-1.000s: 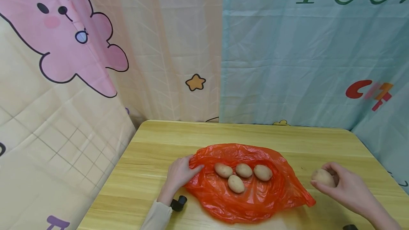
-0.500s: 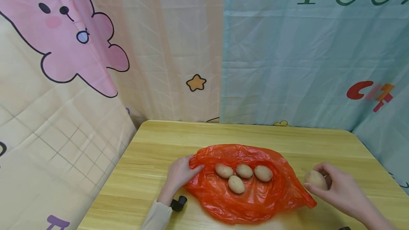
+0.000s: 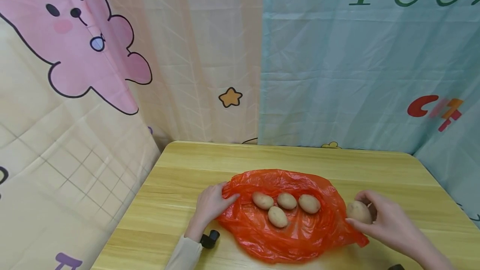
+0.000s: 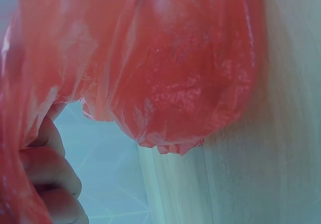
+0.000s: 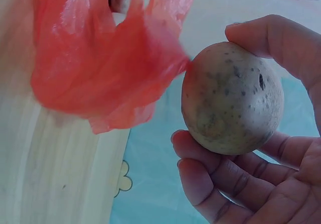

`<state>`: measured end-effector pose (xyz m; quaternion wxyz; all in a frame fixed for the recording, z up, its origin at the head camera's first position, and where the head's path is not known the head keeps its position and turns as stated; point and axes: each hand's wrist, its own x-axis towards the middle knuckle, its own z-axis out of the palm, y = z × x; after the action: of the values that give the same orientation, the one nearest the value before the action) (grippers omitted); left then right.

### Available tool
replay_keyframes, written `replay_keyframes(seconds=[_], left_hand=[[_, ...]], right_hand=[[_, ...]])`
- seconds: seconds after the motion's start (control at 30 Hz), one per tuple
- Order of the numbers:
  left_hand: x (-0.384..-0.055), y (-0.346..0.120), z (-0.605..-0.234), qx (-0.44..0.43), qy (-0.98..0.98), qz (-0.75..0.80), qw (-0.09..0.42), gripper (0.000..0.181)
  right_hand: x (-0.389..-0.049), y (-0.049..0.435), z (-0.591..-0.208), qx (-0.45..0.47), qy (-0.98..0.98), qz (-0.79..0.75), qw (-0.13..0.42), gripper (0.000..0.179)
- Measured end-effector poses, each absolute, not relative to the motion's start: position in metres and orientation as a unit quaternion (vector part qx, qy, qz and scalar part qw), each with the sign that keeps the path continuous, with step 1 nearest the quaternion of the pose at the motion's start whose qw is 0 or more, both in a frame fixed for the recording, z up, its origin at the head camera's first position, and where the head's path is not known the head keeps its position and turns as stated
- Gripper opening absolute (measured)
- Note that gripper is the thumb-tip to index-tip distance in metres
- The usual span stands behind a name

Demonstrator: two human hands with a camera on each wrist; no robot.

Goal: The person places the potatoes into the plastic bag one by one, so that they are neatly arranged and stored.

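My right hand [image 3: 388, 222] holds a potato [image 3: 358, 212] between thumb and fingers, at the right edge of a red plastic bag [image 3: 300, 241]. In the right wrist view this potato [image 5: 233, 98] shows dark specks and a small slit. Several potatoes [image 3: 278, 217] lie in the bag's wide mouth. My left hand [image 3: 213, 201] grips the bag's left rim, thumb on the inner side. The left wrist view has its curled fingers [image 4: 52, 174] behind the red film, partly hidden by it.
The bag lies on a light wooden table [image 3: 180, 170]. A black wrist-camera mount [image 3: 210, 239] sits at the left wrist. Printed curtains [image 3: 195, 53] hang behind and beside the table.
My right hand has moved left with the potato, from beyond the bag's right side to its edge. The left hand and the potatoes in the bag stay in place.
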<state>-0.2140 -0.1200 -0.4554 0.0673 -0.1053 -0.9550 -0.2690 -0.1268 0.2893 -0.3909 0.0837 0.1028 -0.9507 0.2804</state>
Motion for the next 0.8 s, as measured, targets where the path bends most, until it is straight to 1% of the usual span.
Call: replay_keyframes(seconds=[0.1, 0.27, 0.43, 0.6, 0.8], left_hand=[[-0.214, -0.120, -0.456, -0.105, -0.955, -0.269, 0.067, 0.055], [-0.214, -0.120, -0.456, -0.106, -0.954, -0.270, 0.071, 0.056], [-0.215, -0.120, -0.455, -0.112, -0.952, -0.277, 0.069, 0.051], [-0.216, -0.120, -0.455, -0.116, -0.951, -0.278, 0.070, 0.048], [-0.215, -0.121, -0.457, -0.114, -0.954, -0.268, 0.068, 0.051]], right_hand=[[-0.128, 0.287, -0.388, 0.114, -0.949, 0.279, 0.093, 0.047], [-0.130, 0.281, -0.382, 0.132, -0.948, 0.274, 0.090, 0.046], [-0.136, 0.276, -0.377, 0.168, -0.942, 0.278, 0.089, 0.045], [-0.144, 0.269, -0.367, 0.187, -0.940, 0.278, 0.060, 0.045], [-0.151, 0.260, -0.362, 0.243, -0.928, 0.279, 0.034, 0.043]])
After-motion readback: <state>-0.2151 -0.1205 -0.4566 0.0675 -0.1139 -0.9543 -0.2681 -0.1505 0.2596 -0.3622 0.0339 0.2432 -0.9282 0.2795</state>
